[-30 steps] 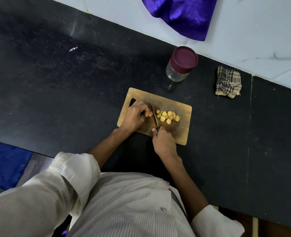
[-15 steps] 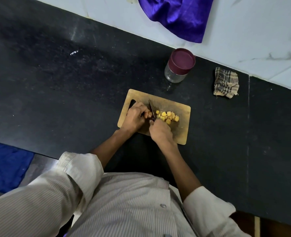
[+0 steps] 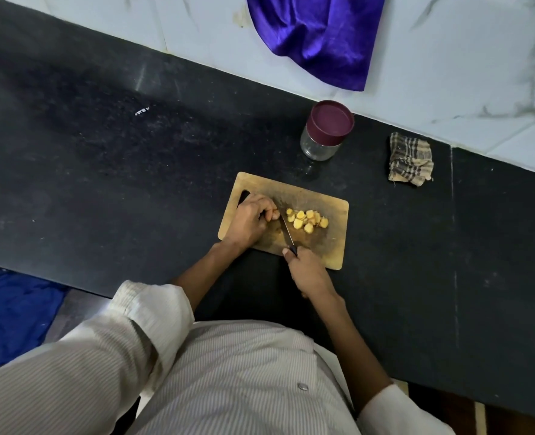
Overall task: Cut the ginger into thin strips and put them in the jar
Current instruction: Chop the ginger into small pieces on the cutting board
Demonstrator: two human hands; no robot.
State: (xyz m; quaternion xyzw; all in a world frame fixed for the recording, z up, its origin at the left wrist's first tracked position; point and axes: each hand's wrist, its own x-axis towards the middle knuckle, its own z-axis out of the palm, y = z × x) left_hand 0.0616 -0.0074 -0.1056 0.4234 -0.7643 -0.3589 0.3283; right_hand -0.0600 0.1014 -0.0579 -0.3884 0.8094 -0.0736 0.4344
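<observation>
Since half a second ago, my right hand (image 3: 310, 274) has drawn back toward me, off the ginger pile, to the board's near edge. My left hand (image 3: 250, 219) sits curled on the cutting board (image 3: 335, 243), fingertips pinching something beside the blade; I cannot tell what. One knife (image 3: 286, 229), gripped in my right fist, points away from me, long axis near to far. About ten ginger pieces (image 3: 307, 218) lie just right of it. One lidded jar (image 3: 325, 131) stands beyond the board.
</observation>
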